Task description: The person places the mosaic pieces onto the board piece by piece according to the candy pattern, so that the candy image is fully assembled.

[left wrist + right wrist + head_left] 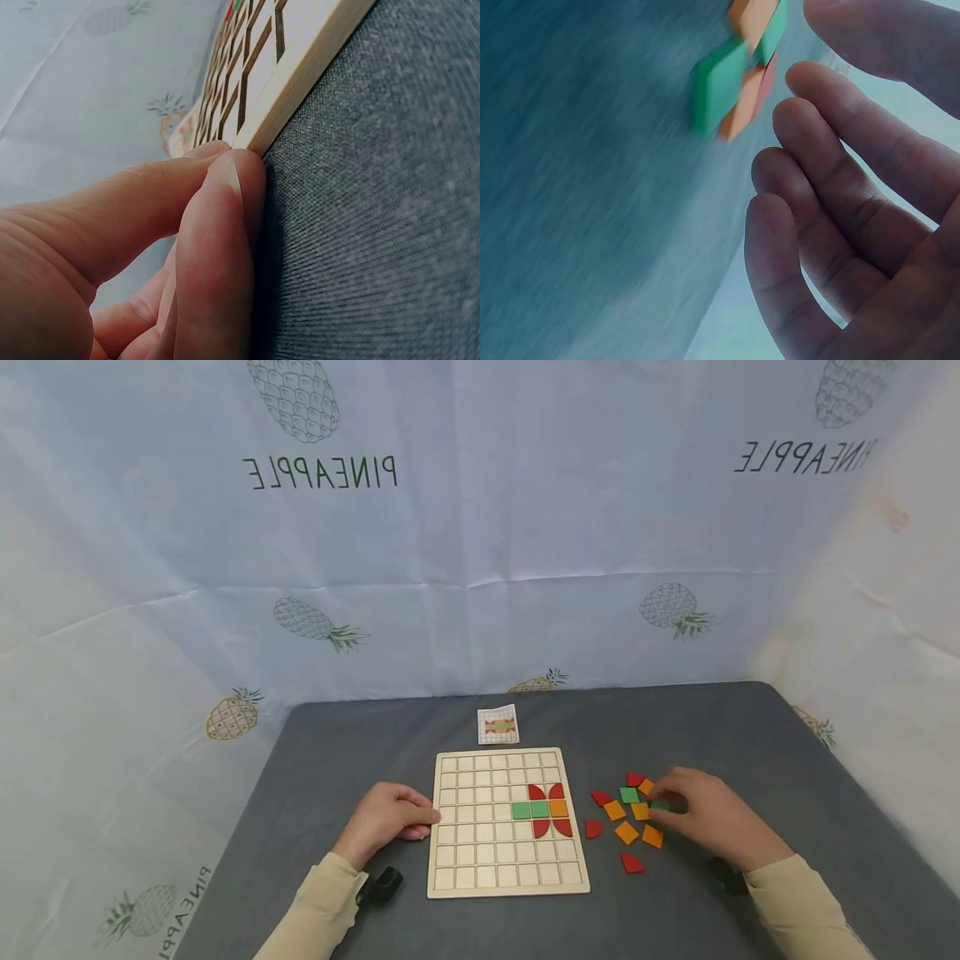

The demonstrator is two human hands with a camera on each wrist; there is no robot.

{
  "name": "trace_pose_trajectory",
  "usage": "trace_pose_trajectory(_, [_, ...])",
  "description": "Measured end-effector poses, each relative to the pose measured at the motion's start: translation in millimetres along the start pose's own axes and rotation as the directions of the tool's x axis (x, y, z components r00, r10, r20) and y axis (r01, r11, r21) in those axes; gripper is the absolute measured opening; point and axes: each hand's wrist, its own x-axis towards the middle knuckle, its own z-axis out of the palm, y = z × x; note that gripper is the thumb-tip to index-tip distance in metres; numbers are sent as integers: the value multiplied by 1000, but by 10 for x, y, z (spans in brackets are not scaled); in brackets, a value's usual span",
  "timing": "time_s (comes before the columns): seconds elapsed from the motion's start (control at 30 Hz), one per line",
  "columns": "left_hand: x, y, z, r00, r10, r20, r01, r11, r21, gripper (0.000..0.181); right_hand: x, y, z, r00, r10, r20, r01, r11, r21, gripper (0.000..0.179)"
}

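Observation:
A wooden grid board [486,852] lies on the table. My left hand [392,816] pinches its left edge; in the left wrist view the thumb and a finger [214,255] meet at the board's rim [289,90]. On the board's right side sit two green squares [539,810], an orange square [558,808] and several red curved tiles [542,828]. My right hand [701,810] hovers over the right side of the loose tiles, fingers bent loosely and thumb apart. Nearest it are a green tile [718,86] and an orange tile [754,19]. Nothing shows between its fingers.
Loose orange tiles [626,832], red tiles [632,863] and a green tile [628,795] lie right of the board. Behind the board is a small printed card [498,725] with a coloured grid pattern. A pineapple-print cloth [480,527] hangs beyond the grey table [360,727].

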Motion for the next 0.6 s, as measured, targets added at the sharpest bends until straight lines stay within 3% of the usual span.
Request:
trace_pose_trajectory(0.23, [-17, -10, 0, 1000, -4, -10, 4, 1000, 0, 22, -48, 148, -39, 998, 62, 19, -62, 998, 21, 23])
trace_pose_trajectory(0.6, [-25, -9, -10, 1000, 11, -1, -11, 1000, -7, 23, 5, 179, 2, 993, 103, 56, -105, 994, 24, 28])
